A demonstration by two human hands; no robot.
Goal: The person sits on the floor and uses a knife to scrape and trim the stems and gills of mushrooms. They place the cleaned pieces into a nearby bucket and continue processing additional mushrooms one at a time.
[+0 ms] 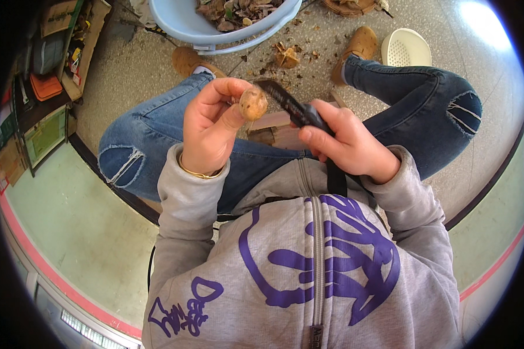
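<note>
Between the thumb and fingers of my left hand (214, 126) is a small, round, pale brown piece (253, 104), perhaps a mushroom cap or a tuber; which one I cannot tell. My right hand (347, 139) grips the black handle of a knife (294, 104). Its dark blade points up and left, its tip close to the top of the round piece; whether they touch is unclear. Below the hands, a wooden board or low stool (277, 131) shows between my legs.
A light blue plastic basin (244, 41) with dried brown pieces stands ahead. Brown scraps (287, 56) lie on the speckled floor. A cream perforated basket (406, 48) is at the upper right, a round woven tray (351, 8) at the top. Shelves with boxes stand left.
</note>
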